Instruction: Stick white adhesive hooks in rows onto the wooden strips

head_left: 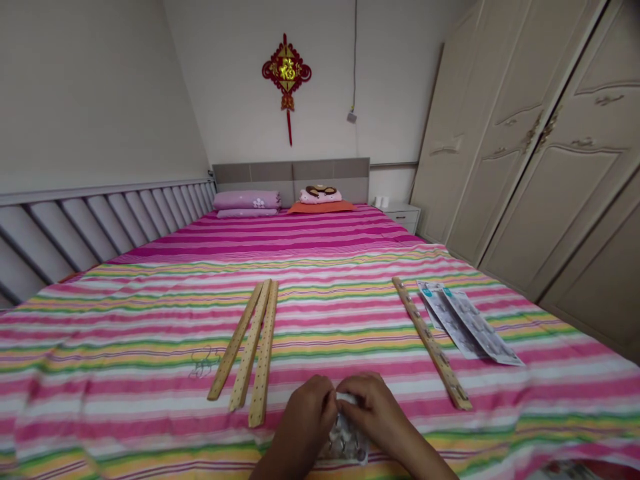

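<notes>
Both of my hands meet low in the middle of the view over a clear plastic packet of small metal pieces that lies on the striped bedsheet. My left hand and my right hand both pinch the packet's top edge with fingers closed. Three wooden slats with rows of holes lie side by side just left of my hands. A single wooden slat lies to the right, at an angle.
Two more flat packets lie beside the single slat. Pillows and folded bedding sit at the headboard. A padded rail runs along the left wall. A tall wardrobe stands on the right, with a nightstand in the far corner.
</notes>
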Demonstrator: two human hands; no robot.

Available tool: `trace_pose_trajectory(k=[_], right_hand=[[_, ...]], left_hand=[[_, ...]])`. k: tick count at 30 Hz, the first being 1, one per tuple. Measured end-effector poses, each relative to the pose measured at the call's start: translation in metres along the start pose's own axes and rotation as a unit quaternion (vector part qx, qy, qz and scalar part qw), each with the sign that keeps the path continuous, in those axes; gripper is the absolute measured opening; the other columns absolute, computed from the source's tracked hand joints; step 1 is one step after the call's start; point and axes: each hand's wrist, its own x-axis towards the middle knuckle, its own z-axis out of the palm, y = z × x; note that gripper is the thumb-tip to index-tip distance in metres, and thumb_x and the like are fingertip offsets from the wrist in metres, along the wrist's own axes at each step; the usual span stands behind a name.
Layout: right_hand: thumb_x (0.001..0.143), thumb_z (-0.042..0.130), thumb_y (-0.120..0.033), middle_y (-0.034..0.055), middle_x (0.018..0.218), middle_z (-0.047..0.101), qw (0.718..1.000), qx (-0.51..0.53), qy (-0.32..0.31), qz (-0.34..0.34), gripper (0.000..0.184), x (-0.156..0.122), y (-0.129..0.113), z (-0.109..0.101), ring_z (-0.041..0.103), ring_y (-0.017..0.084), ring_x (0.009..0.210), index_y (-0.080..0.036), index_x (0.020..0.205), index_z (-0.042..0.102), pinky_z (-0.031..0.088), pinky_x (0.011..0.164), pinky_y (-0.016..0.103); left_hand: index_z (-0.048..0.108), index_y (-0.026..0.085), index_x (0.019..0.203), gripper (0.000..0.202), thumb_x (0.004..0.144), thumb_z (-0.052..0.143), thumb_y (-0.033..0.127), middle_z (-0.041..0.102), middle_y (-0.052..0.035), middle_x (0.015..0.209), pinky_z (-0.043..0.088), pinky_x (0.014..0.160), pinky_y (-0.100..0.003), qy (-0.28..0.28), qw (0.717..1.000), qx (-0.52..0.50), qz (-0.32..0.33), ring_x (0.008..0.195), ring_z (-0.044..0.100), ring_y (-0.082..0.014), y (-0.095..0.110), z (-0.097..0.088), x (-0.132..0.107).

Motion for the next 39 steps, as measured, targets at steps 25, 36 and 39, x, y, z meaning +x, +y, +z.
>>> trace_pose_trajectory(k=[25, 36, 39], right_hand=[[0.081, 0.053, -0.026, -0.0011, 0.066, 0.063, 0.998, -0.012, -0.048, 0.025, 0.015, 0.002, 0.000, 0.001, 0.056, 0.015, 0.065, -0.019, 0.072, 0.063, 0.034, 0.060, 0.023], [0.071, 0.059, -0.019, -0.0025, 0.061, 0.059, 0.999, 0.010, -0.018, 0.043, 0.006, 0.009, 0.002, 0.001, 0.052, 0.013, 0.058, -0.017, 0.067, 0.062, 0.033, 0.051, 0.020], [0.072, 0.059, -0.020, -0.0015, 0.063, 0.062, 0.999, 0.006, -0.032, 0.042, 0.007, 0.008, 0.001, 0.001, 0.055, 0.014, 0.061, -0.017, 0.068, 0.064, 0.034, 0.054, 0.020]], left_hand=[[0.041, 0.019, 0.053, 0.016, 0.067, 0.047, 0.021, 0.034, 0.0065, 0.051, 0.024, 0.048, -0.022, 0.023, 0.980, -0.160, -0.115, 0.050, 0.035, -0.0102, -0.013, 0.010, 0.007], [0.049, 0.017, 0.059, 0.019, 0.076, 0.043, 0.021, 0.045, 0.0020, 0.056, 0.028, 0.053, -0.023, 0.003, 0.998, -0.030, -0.051, 0.056, 0.045, -0.0134, -0.004, -0.003, 0.008], [0.050, 0.017, 0.058, 0.018, 0.074, 0.043, 0.021, 0.045, 0.0031, 0.054, 0.026, 0.050, -0.022, -0.026, 0.997, -0.036, -0.059, 0.053, 0.044, -0.0121, -0.004, -0.006, 0.009]])
